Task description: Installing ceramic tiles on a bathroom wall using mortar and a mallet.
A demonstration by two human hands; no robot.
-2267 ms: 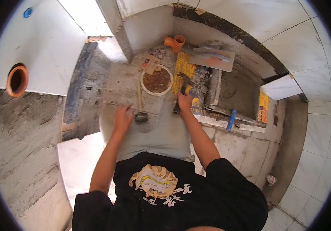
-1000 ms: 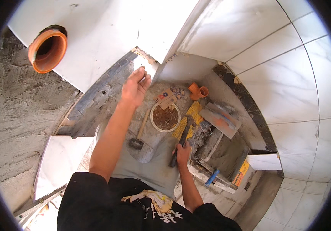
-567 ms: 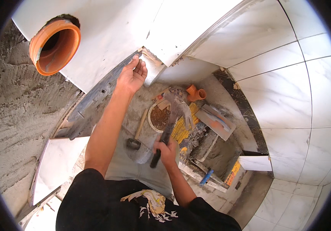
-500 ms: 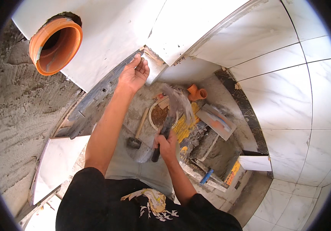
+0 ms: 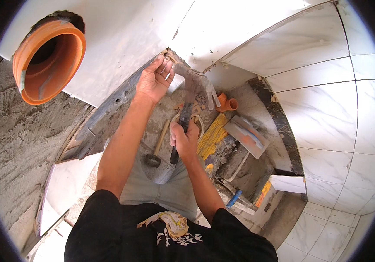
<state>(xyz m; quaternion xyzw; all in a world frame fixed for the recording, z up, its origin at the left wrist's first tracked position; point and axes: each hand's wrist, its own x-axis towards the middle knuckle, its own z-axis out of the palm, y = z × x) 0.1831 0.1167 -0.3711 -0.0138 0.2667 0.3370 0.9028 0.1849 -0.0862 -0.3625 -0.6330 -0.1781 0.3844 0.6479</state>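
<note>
A claw hammer [image 5: 189, 105] with a dark handle is in my right hand [image 5: 186, 139], wrapped round the grip; its head is raised close to the fingertips of my left hand [image 5: 154, 83]. Thumb and fingers of the left hand are pinched together at the lower edge of a white wall tile [image 5: 122, 48], beside a small wooden piece [image 5: 174, 56] at the tile corner. Whatever lies between those fingertips is too small to make out. A dark batten [image 5: 109, 91] runs along beneath the tile edge.
An orange pipe [image 5: 21, 65] sticks out of the wall at left. Below lie a mallet [image 5: 153, 160], an orange pipe fitting [image 5: 227, 103], a trowel [image 5: 246, 136], a yellow bag [image 5: 213, 136] and a container of mortar [image 5: 253, 174]. White tiles [image 5: 322, 109] cover the right wall.
My right hand has raised the hammer, bringing its head up close to my left fingertips. The left hand stays pinched at the tile edge, and the view has shifted slightly.
</note>
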